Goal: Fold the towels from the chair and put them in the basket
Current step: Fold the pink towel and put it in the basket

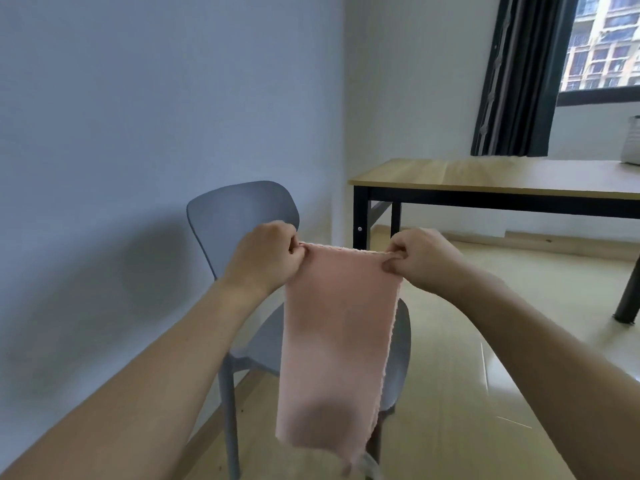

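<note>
A pink towel [337, 341] hangs straight down in front of me, doubled lengthwise with layered edges along its right side. My left hand [266, 259] pinches its top left corner and my right hand [420, 261] pinches its top right corner, holding the top edge taut. Behind the towel stands a grey plastic chair [239, 216]; the towel hides most of its seat. At the far right edge, a white ribbed basket [632, 140] sits on the wooden table [485, 174], mostly cut off by the frame.
The table has black metal legs and stands against the right wall under a window with dark curtains [519, 81]. A pale blue wall runs behind the chair. The floor is light glossy tile.
</note>
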The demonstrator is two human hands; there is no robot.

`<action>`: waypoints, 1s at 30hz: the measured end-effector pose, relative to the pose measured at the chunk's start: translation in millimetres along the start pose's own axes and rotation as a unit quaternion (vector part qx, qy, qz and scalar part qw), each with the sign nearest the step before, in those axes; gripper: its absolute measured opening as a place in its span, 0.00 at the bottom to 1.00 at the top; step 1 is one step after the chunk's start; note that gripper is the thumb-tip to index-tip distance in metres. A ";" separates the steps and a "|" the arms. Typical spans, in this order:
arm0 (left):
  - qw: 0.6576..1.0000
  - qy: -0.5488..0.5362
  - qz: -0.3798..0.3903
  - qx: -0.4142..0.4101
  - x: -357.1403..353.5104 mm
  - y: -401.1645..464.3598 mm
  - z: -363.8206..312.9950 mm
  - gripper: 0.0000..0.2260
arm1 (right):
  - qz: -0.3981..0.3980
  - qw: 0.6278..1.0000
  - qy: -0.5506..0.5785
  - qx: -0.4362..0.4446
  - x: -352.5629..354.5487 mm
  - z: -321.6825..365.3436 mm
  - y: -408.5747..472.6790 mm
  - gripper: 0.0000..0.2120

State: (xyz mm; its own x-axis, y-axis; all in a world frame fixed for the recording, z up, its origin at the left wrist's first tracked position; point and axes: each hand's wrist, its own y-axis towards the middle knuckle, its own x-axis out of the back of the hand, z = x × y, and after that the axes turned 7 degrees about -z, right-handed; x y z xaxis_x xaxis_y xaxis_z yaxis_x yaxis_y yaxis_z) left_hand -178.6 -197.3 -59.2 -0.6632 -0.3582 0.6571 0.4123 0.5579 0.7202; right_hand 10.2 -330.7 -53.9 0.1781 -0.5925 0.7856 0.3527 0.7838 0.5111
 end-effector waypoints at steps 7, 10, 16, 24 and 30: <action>0.976 0.031 -0.172 -0.133 29.9 59.2 -2.3 0.09 | -0.230 0.970 0.062 0.054 40.9 25.7 48.9 0.09; 0.971 0.006 -0.180 -0.155 36.0 39.0 1.0 0.11 | -0.227 0.965 0.124 0.053 38.9 25.7 26.3 0.07; 0.958 -0.247 0.129 0.065 19.9 -78.5 0.6 0.09 | 0.080 0.978 0.180 -0.061 -4.4 -6.5 -53.7 0.08; 0.871 -0.151 0.456 0.099 -49.6 -159.1 25.8 0.10 | 0.456 0.869 0.076 -0.176 -66.1 -42.8 -116.1 0.07; 0.912 -0.116 0.366 0.143 -98.8 -121.1 27.5 0.08 | 0.324 0.927 0.044 -0.183 -98.2 -70.4 -73.0 0.08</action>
State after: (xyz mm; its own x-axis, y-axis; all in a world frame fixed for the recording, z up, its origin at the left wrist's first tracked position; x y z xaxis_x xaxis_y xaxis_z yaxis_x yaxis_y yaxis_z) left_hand -180.1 -208.9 -217.4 -0.4041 0.3377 0.8501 0.6397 0.7686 -0.0012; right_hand 31.6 -342.9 -192.9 0.5300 -0.0438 0.8469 0.4306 0.8742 -0.2243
